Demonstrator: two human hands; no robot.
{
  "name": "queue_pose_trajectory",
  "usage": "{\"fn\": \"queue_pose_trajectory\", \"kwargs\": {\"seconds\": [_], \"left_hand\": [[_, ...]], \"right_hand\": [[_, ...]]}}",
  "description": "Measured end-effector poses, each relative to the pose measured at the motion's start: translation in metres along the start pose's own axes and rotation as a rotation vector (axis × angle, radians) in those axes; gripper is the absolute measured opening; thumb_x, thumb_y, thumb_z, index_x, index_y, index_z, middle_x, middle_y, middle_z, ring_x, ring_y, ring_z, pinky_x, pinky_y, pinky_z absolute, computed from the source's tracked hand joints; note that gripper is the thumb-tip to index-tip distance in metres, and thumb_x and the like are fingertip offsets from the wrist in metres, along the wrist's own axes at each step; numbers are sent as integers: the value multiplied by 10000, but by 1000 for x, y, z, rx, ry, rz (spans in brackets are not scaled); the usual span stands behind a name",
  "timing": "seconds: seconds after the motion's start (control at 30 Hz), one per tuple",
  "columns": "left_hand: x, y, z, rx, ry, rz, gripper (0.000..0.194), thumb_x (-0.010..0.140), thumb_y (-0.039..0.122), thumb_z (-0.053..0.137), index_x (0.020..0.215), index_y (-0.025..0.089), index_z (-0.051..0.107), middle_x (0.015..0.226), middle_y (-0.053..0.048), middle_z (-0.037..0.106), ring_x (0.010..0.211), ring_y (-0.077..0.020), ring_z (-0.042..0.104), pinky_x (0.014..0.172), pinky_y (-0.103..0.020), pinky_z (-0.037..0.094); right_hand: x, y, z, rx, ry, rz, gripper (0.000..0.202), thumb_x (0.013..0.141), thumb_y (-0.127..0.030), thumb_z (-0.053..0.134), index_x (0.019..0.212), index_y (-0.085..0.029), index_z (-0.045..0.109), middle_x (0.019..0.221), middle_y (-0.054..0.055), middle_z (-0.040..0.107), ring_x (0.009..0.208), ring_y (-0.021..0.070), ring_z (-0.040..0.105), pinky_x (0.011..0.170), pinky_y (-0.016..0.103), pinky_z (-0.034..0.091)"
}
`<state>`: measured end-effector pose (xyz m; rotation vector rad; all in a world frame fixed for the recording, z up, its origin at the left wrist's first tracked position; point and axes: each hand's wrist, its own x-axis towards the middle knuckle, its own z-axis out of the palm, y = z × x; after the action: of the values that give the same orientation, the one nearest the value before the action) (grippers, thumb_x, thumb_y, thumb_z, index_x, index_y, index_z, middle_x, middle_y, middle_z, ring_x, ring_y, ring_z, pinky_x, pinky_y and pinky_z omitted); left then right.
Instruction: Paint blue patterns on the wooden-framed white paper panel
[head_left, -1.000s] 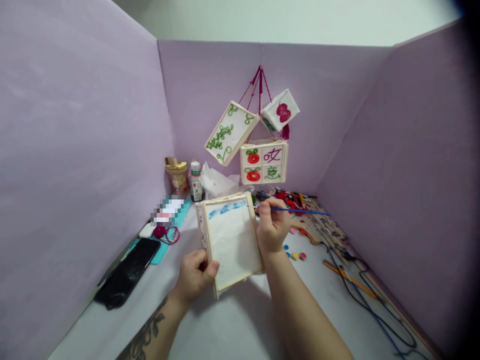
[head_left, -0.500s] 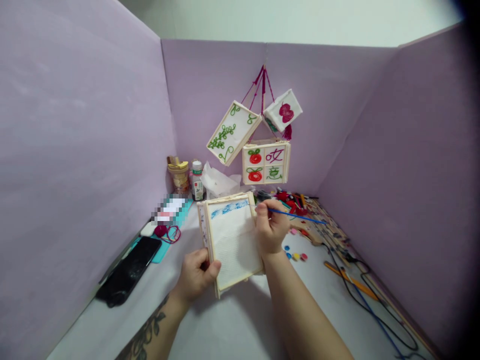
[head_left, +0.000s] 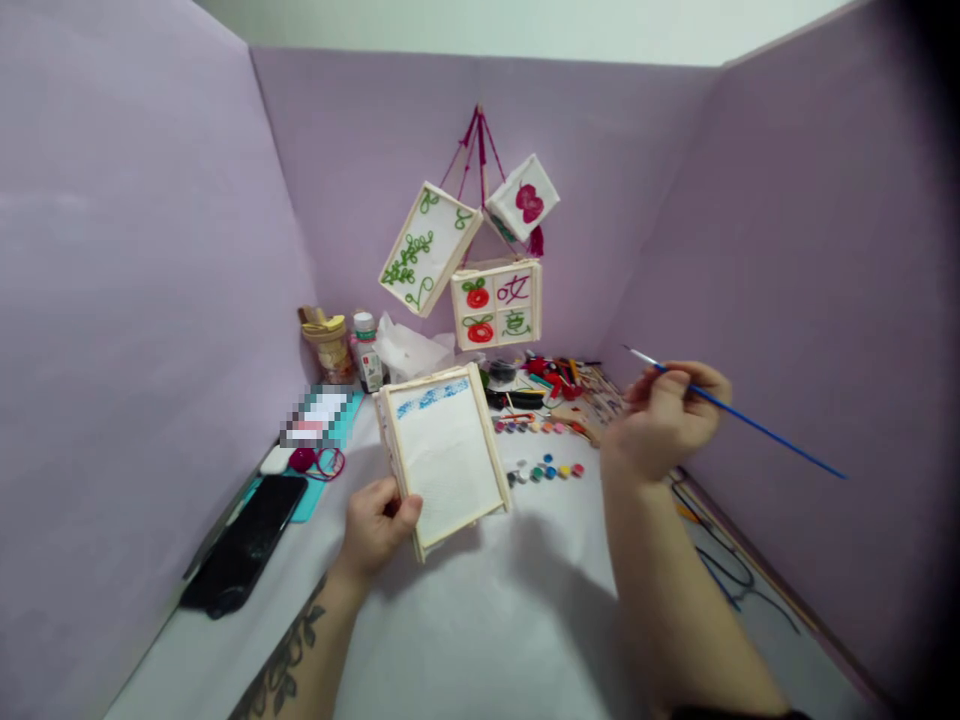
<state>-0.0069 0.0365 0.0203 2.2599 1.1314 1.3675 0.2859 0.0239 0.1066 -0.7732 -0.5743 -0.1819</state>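
My left hand (head_left: 377,525) grips the lower left edge of a wood-framed white panel (head_left: 454,465), thumb on the front. A band of blue paint (head_left: 433,396) runs along the panel's top; the rest of its surface is white. Out to the right, my right hand (head_left: 670,412) is raised, its fingers closed round a thin blue paintbrush (head_left: 750,418). The brush tip points up and left, apart from the panel. Between panel and right hand, small paint pots (head_left: 549,471) in several colours sit on the table.
Decorated frames (head_left: 496,305) hang from purple cords at the back wall. At left lie a black phone (head_left: 251,540), a magenta yarn ball (head_left: 302,459) and a jar (head_left: 330,352) beside a bottle (head_left: 367,355). Pliers (head_left: 517,399), pens and cables (head_left: 731,550) are at the back and right.
My right hand has moved away from the panel to the right, still holding the brush, which now points up and left. More paint pots show. The whole view has shifted slightly.
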Motion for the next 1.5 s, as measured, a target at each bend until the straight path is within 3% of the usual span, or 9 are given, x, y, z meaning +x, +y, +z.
{"fn": "queue_pose_trajectory", "kwargs": {"seconds": [0.13,0.23,0.33,0.43,0.57,0.8,1.27,1.37,1.5], "left_hand": [[0,-2,1,9,-11,-8,376,794,346,517,487,193,363,448,52,364,411,-75,357,407,-202,289],[2,-2,0,28,-14,-18,374,789,352,513,484,195,364,445,54,354,411,-78,345,407,-206,288],[4,0,-2,58,-12,-33,382,778,368,509,472,197,357,430,55,349,401,-80,340,403,-210,287],[5,2,-3,79,-7,-36,394,772,386,507,462,197,354,419,52,359,397,-82,355,401,-210,292],[5,2,-3,86,-1,-28,388,776,374,513,460,195,374,413,50,377,394,-85,372,396,-209,300],[4,-1,-3,90,5,-30,376,769,367,521,463,195,387,413,46,389,394,-89,383,391,-211,308],[5,3,-3,62,-4,-11,374,784,350,510,475,191,373,428,49,365,403,-82,354,398,-212,291],[4,3,-3,55,-16,-40,374,780,367,506,477,194,369,436,45,369,416,-85,357,411,-214,295],[2,2,-2,21,-29,-65,376,781,386,490,481,197,365,442,41,376,423,-88,365,419,-215,296]], "right_hand": [[-14,43,-62,-402,-418,13,140,837,-305,550,897,-194,609,832,37,619,705,148,577,620,279,465],[-35,73,-101,-494,-610,188,208,844,-357,530,925,-186,618,819,57,654,713,179,609,618,299,481],[-45,89,-119,-551,-720,262,209,825,-374,529,861,-185,608,708,32,645,625,168,594,586,285,461],[-43,95,-121,-632,-821,174,180,810,-348,524,780,-188,602,640,6,607,558,143,532,551,264,408],[-40,99,-118,-698,-848,106,173,822,-309,500,761,-182,599,590,-15,563,527,130,487,545,258,377],[-43,101,-115,-701,-940,77,172,821,-280,496,768,-172,618,652,12,612,566,139,519,568,260,388],[-46,99,-113,-703,-934,56,168,815,-284,515,759,-172,627,646,15,617,569,144,529,574,266,406],[-48,96,-117,-653,-871,147,180,807,-325,544,775,-170,629,623,5,604,544,143,525,549,269,411],[-44,80,-115,-425,-586,314,211,805,-381,582,822,-172,611,649,-4,608,555,144,565,522,265,442]]}}
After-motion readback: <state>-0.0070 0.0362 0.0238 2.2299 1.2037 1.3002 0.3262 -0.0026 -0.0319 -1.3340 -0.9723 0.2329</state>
